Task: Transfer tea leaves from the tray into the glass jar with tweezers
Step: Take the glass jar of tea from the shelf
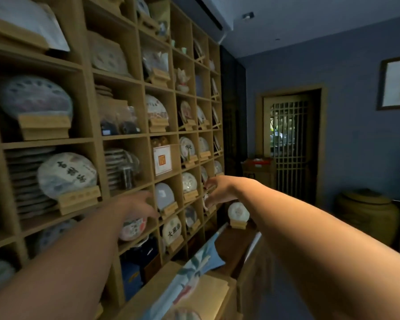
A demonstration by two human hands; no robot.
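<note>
both arms outstretched, left grip (136, 205) blurred, right grip (217, 190) spread

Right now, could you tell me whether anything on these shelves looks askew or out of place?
Nothing stands out: the tea cakes sit upright on their stands in the shelving. Both hands, left and right, reach toward it; motion blur hides finer detail.

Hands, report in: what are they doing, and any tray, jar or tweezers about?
Left hand and right hand both reaching toward the shelves, blurred, grip unclear. No tray, jar or tweezers in view. Nothing blocking.

left hand (136, 205) blurred, right hand's (219, 189) fingers unclear
</note>
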